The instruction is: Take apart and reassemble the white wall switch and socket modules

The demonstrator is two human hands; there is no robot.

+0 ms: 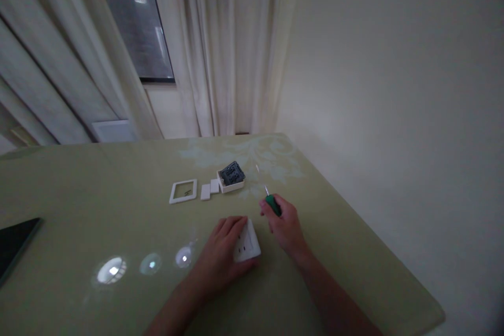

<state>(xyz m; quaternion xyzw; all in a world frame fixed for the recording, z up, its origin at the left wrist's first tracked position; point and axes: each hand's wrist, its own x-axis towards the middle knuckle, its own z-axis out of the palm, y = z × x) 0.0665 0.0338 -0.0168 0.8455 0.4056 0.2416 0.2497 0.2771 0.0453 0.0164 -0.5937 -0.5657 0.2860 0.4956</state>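
My left hand [224, 249] is closed around a white wall socket [247, 241], its slotted face turned up and partly covered by the fingers. To the right of it, my right hand [284, 223] grips a screwdriver [272, 203] by its green handle. The metal shaft points away from me and touches nothing. Beyond the hands stands a white box [233, 187] with a dark switch mechanism [232, 173] resting tilted on top. Beside it lie two small white plates [205, 192]. Farther left is a white square frame [183, 200] with small screws [188, 192] inside its opening.
All this is on a greenish table [129, 210] with a glossy top. A dark flat object [18, 241] lies at the left edge. Curtains [220, 47] hang behind the table, and a pale wall [394, 89] runs along its right side.
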